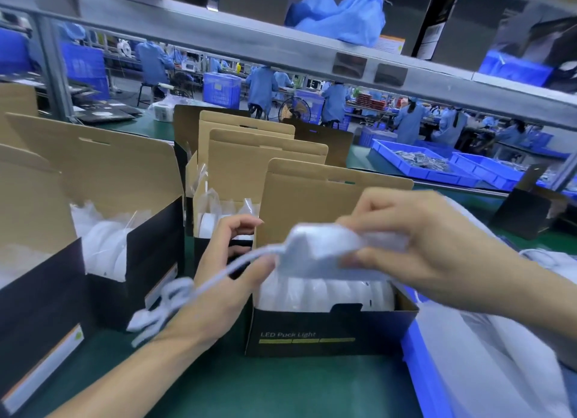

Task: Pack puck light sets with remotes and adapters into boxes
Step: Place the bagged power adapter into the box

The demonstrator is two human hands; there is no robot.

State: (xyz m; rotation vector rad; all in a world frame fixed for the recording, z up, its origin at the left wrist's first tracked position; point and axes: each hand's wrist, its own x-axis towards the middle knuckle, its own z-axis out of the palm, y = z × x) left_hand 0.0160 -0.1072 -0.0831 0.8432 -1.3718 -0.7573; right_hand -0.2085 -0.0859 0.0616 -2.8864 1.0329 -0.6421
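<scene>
My right hand [437,249] pinches a blurred white adapter [321,246] above the LED Puck Light box [327,333]. My left hand [228,267] grips its cord [175,296], whose end smears out of focus.

The adapter [321,246] is white, and its cable [175,296] is white too, a little blurred. The box [327,333] under it is black outside, with pale grey letters "LED Puck Light" and a yellow-green stripe below them; its open flap [312,199] is plain brown cardboard inside. The puck lights [324,292] in it look white under clear wrapping. The other boxes [103,230] have the same black outside and brown inside. The tabletop [249,386] is dark green. The bin [418,364] at the right is bright blue, and the trays [437,174] further back are blue as well. The shelf [281,55] above is grey. The workers' coats [262,89] in the background are light blue.
</scene>
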